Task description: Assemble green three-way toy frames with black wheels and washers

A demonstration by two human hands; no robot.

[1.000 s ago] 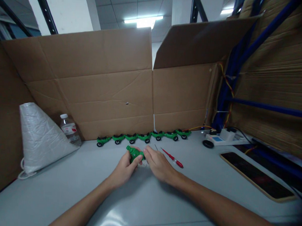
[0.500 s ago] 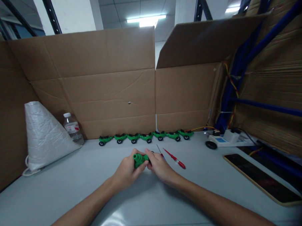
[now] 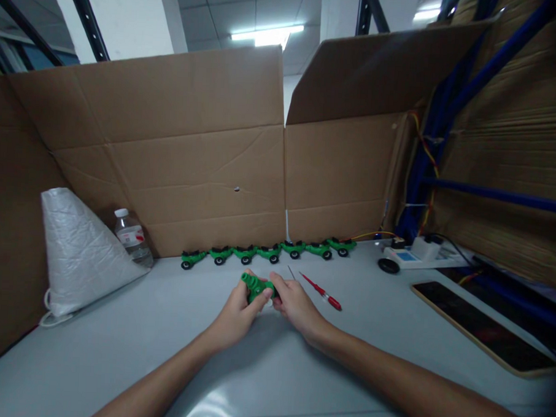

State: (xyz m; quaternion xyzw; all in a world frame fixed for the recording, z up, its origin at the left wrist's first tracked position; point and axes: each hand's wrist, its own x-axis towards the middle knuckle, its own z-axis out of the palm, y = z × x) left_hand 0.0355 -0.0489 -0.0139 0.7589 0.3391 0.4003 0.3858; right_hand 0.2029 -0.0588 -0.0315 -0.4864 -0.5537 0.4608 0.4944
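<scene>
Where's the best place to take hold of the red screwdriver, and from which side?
I'd pinch the red screwdriver by its thick handle, coming from above and the near right. It lies on the table with that end nearest, its thin shaft pointing away and left. The right hand is just to its left, so that side looks tighter.

the pale grey tabletop (image 3: 116,324) is bordered at the back by a creased brown cardboard panel (image 3: 192,162), split by a narrow vertical gap. at the upper right, a darker flap (image 3: 380,78) is tilted. the right side is framed by blue metal bars (image 3: 504,196). above, a white pillar (image 3: 120,17) and a tiled ceiling (image 3: 216,24) are lit by a bright lamp (image 3: 267,36). glare is reflected near the tabletop's front edge.
</scene>
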